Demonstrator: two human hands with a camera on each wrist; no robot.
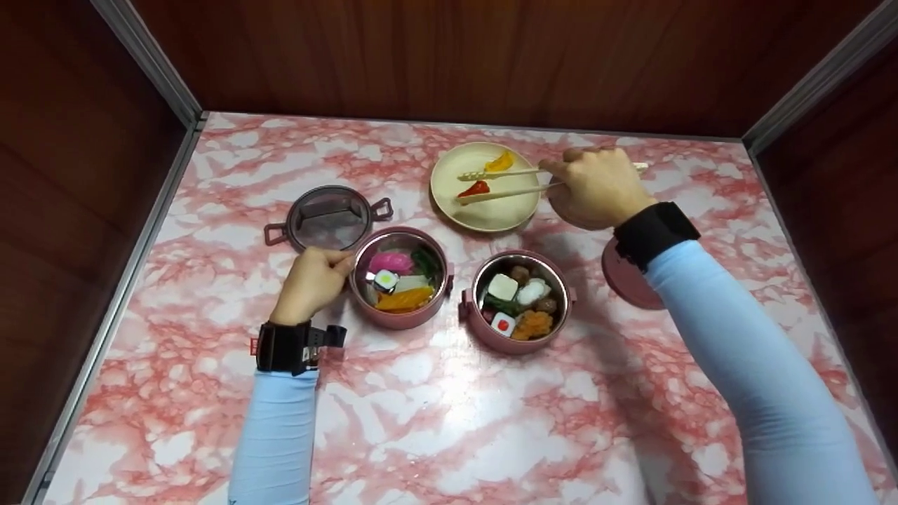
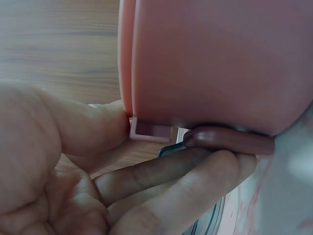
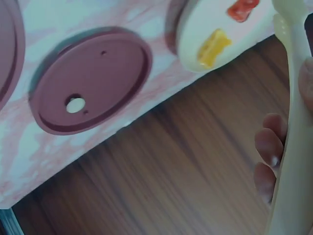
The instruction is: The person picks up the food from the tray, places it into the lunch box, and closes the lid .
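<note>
My right hand (image 1: 600,184) grips pale cream tongs (image 1: 508,193), their two arms apart over a cream plate (image 1: 449,203). In the head view a small red food piece (image 1: 475,189) appears between the tong tips; a yellow piece (image 1: 499,162) lies behind it. My left hand (image 1: 313,284) holds the left side of a pink lunch pot (image 1: 401,321), thumb at the rim, fingers against its brown side handle (image 2: 230,140). Inside are pink, green, white and orange foods and a sushi roll (image 1: 385,280). A second pink pot (image 1: 515,345) with mixed foods stands to its right.
A see-through dark lid (image 1: 330,219) with two side handles lies behind my left hand. Two dusky pink lids sit at the right, one round (image 1: 631,277) and one oval-looking (image 3: 95,81), partly hidden by my right arm. Wooden panels (image 1: 449,59) enclose the marbled table (image 1: 435,421).
</note>
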